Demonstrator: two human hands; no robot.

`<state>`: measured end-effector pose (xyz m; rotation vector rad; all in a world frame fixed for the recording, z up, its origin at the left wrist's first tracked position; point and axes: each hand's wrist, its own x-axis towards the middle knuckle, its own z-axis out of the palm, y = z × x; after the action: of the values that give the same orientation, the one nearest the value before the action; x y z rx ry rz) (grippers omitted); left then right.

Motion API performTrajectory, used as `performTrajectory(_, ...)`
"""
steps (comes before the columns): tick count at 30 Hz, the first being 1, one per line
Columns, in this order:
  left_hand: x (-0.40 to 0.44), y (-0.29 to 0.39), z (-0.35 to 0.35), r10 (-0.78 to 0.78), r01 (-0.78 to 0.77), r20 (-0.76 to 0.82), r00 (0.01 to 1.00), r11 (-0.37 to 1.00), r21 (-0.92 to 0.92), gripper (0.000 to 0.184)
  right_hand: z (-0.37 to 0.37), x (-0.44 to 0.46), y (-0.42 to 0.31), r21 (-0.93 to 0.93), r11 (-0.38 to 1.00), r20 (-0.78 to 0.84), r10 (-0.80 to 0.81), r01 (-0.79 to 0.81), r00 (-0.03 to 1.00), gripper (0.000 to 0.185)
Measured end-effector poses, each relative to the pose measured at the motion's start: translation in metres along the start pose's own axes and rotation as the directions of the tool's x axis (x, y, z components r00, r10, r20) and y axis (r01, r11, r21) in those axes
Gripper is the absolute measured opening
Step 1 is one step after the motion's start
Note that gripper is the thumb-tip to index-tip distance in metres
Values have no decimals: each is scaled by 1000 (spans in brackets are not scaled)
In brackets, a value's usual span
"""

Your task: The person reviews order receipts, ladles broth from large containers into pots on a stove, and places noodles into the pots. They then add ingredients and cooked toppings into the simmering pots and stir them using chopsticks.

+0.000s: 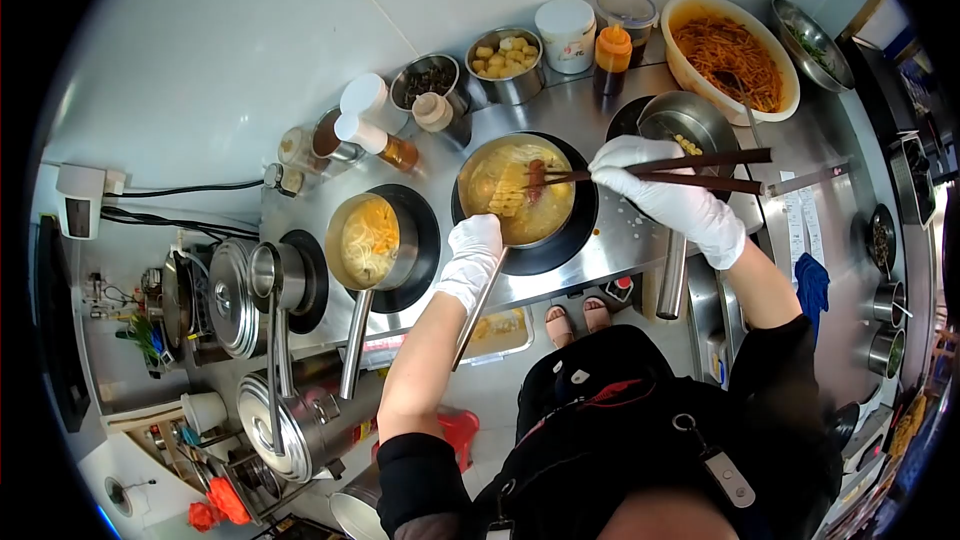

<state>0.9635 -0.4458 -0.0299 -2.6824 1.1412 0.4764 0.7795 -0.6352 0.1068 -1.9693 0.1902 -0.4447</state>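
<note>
My right hand [660,185], in a white glove, is closed around a pair of long dark chopsticks [715,160]. Their tips reach into a steaming-looking saucepan [567,225] of yellowish broth, by a reddish-brown piece of food [536,180]. Pale yellow wavy noodles [508,195] lie in the broth on the left side. My left hand [475,255], also gloved, is closed at the pan's near-left rim, beside its long handle [482,308]. What its fingers hold is hidden.
Left of it stands another saucepan [408,250] with noodles in broth; at right a third pan [705,115] holds small yellow pieces. Along the wall are a bowl of potato-like chunks [515,90], a sauce bottle [611,55] and a large tub [785,105] of orange-red shreds.
</note>
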Motion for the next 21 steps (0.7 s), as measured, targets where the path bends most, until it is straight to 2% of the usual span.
performTrajectory(1, 1, -2, 1, 2, -2, -3, 1000, 1000, 4, 16, 5, -2, 9, 99, 994, 16, -56, 55, 998, 7)
performTrajectory(3, 5, -9, 8, 3, -8, -47, 999, 995, -96, 15, 21, -5, 25, 138, 988, 44, -75, 68, 996, 8)
performTrajectory(5, 9, -18, 18, 8, -17, -62, 998, 989, -148, 15, 32, -8, 35, 96, 995, 78, -4, -4, 997, 10)
performTrajectory(6, 11, -20, 21, 8, -24, -80, 997, 978, -207, 14, 33, -11, 33, 154, 982, 67, 101, -111, 993, 12)
performTrajectory(7, 11, -19, 25, 8, -24, -80, 997, 978, -206, 14, 34, -11, 33, 155, 982, 66, 102, -111, 993, 12)
performTrajectory(9, 4, -11, 21, -141, 104, -133, 981, 961, -258, 15, 38, -15, 34, 133, 985, 53, 102, -108, 993, 12)
performTrajectory(12, 5, -8, 24, -163, 123, -118, 980, 950, -286, 16, 47, -17, 38, 126, 991, 55, 40, -47, 998, 12)
performTrajectory(16, 7, -7, 22, -282, 242, -73, 957, 910, -337, 16, 47, -20, 37, 141, 986, 102, 74, -88, 992, 17)
performTrajectory(21, 12, -6, 24, -343, 293, -77, 936, 884, -365, 16, 38, -26, 28, 151, 986, 75, 66, -77, 995, 17)
